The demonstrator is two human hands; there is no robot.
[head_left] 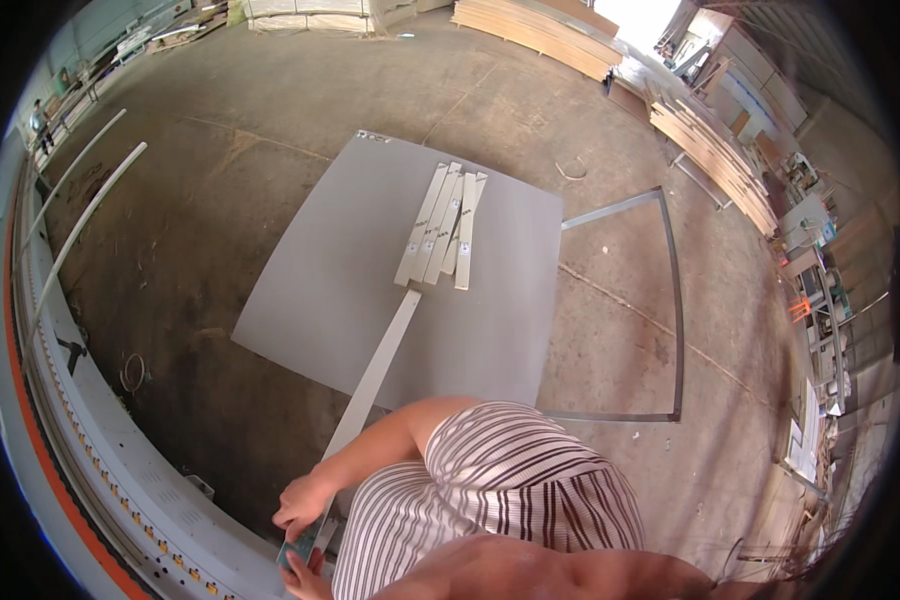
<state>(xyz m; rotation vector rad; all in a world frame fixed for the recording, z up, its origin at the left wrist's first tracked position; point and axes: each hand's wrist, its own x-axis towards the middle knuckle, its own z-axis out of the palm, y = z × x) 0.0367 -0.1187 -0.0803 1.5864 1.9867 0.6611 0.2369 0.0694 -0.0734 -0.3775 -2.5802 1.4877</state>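
Near the lower left, my left hand (307,583) is closed round a small teal object (298,548) whose kind I cannot make out. My right hand (306,502) reaches across from the right, fingers bent and closed at the object's upper edge; what they pinch is hidden. A long pale flat strip (382,360) runs from beside my hands to a large grey sheet (310,260), its far end resting there. Several shorter pale strips (435,228), with dark printed marks, lie side by side on the sheet.
A dark metal frame (677,300) lies on the floor right of the sheet. Along the left stands a long machine (100,430) with an orange edge and white rails. Stacked boards (540,38) and timber (715,160) stand farther off. A person (40,125) is at the far left.
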